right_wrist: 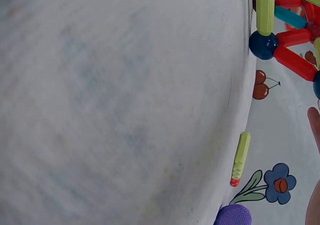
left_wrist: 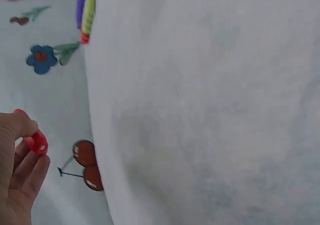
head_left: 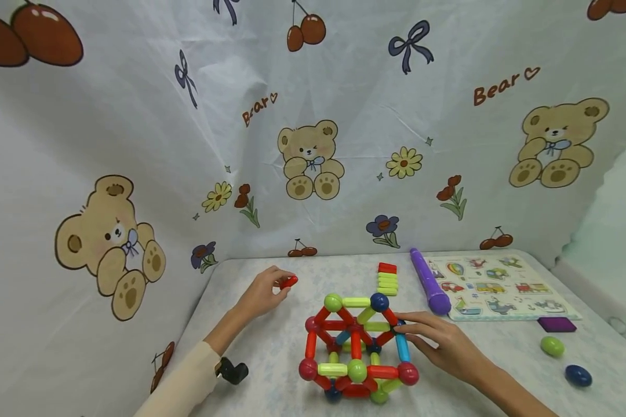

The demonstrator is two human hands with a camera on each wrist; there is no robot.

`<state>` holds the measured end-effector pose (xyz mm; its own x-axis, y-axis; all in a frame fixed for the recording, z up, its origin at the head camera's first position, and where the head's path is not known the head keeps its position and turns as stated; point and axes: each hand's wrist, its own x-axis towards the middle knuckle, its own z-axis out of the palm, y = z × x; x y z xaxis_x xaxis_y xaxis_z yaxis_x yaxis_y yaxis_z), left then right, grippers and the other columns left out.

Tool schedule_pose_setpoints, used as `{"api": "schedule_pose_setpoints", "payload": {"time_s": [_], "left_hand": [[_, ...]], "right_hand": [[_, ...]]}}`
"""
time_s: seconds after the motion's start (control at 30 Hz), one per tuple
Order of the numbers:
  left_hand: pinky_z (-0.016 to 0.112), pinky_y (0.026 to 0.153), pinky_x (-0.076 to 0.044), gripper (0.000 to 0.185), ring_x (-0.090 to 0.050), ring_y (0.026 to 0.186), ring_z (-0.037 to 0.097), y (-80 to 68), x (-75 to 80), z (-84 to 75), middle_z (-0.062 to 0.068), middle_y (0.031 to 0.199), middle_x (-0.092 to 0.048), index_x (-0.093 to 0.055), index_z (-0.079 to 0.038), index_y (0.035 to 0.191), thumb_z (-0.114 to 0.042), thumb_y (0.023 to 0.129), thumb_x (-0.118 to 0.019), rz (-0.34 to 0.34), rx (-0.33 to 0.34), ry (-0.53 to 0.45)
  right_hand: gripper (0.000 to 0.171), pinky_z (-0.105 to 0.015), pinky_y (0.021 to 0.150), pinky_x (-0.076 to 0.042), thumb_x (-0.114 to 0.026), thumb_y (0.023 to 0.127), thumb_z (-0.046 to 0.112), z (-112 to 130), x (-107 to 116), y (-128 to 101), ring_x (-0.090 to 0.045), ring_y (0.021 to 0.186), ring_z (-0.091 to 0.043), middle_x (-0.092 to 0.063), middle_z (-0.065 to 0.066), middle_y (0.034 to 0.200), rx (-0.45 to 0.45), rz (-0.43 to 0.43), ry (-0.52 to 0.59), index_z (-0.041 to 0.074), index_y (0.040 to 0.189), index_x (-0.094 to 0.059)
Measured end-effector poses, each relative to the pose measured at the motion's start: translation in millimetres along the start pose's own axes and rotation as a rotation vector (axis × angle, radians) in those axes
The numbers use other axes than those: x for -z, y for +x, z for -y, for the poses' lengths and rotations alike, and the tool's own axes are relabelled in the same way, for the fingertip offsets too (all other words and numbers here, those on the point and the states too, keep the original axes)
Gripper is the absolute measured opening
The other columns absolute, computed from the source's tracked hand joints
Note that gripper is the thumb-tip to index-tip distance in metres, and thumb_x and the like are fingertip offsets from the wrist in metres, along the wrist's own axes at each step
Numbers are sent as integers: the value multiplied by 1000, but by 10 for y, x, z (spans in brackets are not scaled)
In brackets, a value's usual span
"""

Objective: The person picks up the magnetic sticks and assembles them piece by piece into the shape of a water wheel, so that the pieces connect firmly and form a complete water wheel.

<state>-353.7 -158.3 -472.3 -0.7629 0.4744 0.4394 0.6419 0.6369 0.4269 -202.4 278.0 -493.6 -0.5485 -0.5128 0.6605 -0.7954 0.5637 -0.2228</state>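
In the head view my left hand (head_left: 263, 292) pinches a short red magnetic stick (head_left: 289, 282) above the far left of the table. The left wrist view shows this red stick (left_wrist: 38, 142) between thumb and fingers, slightly curved, with a pale spot on its end. A frame built of magnetic sticks and balls (head_left: 356, 370), in red, lime, light blue and dark blue, stands at the table's front middle. My right hand (head_left: 443, 344) touches its upper right side at a dark blue ball, fingers fairly straight. In the right wrist view only part of the frame (right_wrist: 296, 62) shows.
Behind the frame lies a row of lime and red sticks (head_left: 388, 281). To its right are a purple tube-shaped thing (head_left: 429, 281), a picture board (head_left: 492, 289), a dark purple block (head_left: 556, 325), a green ball (head_left: 552, 346) and a blue ball (head_left: 578, 376). Bear-print cloth (head_left: 355, 231) hangs behind.
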Motion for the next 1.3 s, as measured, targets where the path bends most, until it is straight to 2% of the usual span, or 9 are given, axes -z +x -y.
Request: {"api": "schedule_pose_setpoints", "payload": {"time_s": [0.13, 0.23, 0.4, 0.47, 0.53, 0.63, 0.9, 1.1, 1.3], "left_hand": [[32, 85, -64, 35, -76, 95, 12, -177, 186, -422, 1, 112, -76, -76, -10, 126, -1, 93, -83, -72, -106, -153], [33, 83, -64, 35, -76, 97, 10, -318, 316, -745, -2, 112, -78, -75, -13, 126, -3, 94, -83, -77, -170, -239], [34, 82, -64, 32, -73, 99, 11, -532, 409, -1162, -9, 111, -78, -77, -18, 124, -10, 94, -84, 5, -257, -345], [32, 82, -63, 31, -71, 96, 12, -602, 398, -1254, -11, 108, -77, -78, -19, 122, -11, 93, -85, 50, -278, -364], [29, 81, -62, 29, -70, 94, 13, -666, 365, -1296, -12, 106, -77, -79, -20, 121, -12, 93, -85, 96, -291, -377], [27, 80, -60, 28, -68, 90, 13, -746, 302, -1306, -11, 106, -77, -80, -19, 120, -11, 94, -84, 132, -303, -397], [24, 74, -59, 29, -64, 85, 10, -828, 215, -1306, -9, 109, -77, -79, -21, 123, -12, 96, -82, 155, -312, -449], [30, 72, -62, 28, -67, 87, 10, -843, 201, -1301, -3, 110, -78, -78, -16, 123, -9, 97, -81, 147, -352, -482], [29, 73, -63, 29, -69, 83, 13, -848, 148, -1259, 3, 110, -78, -77, -12, 123, -5, 95, -81, 144, -369, -522]], "right_hand": [[28, -9, 95, -50, -67, 107, 29, -6, 3, -2, -74, 112, -19, -72, -3, 136, -1, -10, 39, 25, 134, -75], [34, -9, 96, -50, -77, 101, 14, -13, 4, -2, -74, 113, -19, -72, -3, 136, 3, -12, 58, 24, 134, -75], [30, -9, 95, -50, -61, 109, 34, -16, -6, 7, -74, 112, -18, -72, -3, 135, -6, -17, 62, 23, 133, -75], [28, -9, 94, -50, -72, 104, 22, -12, -9, 13, -74, 112, -18, -73, -3, 135, -17, -20, 60, 23, 132, -76], [45, -9, 94, -51, -85, 92, 2, -8, -13, 17, -74, 112, -18, -73, -2, 134, -27, -22, 56, 23, 131, -76], [72, -9, 93, -51, -89, 72, -18, 1, -19, 24, -74, 111, -17, -73, -2, 133, -35, -24, 55, 23, 130, -77], [66, -17, 85, -58, -86, 78, -17, -9, 11, 28, -74, 108, -13, -72, -7, 136, -22, -3, 123, 19, 132, -74], [67, -27, 79, -63, -79, 76, -25, -45, 81, 104, -73, 111, -12, -74, -8, 131, -94, 11, 209, 14, 130, -70], [41, -24, 69, -59, -81, 88, -10, -215, 126, 391, -66, 92, -8, -76, -4, 116, -252, 53, 56, 11, 122, -71]]}}
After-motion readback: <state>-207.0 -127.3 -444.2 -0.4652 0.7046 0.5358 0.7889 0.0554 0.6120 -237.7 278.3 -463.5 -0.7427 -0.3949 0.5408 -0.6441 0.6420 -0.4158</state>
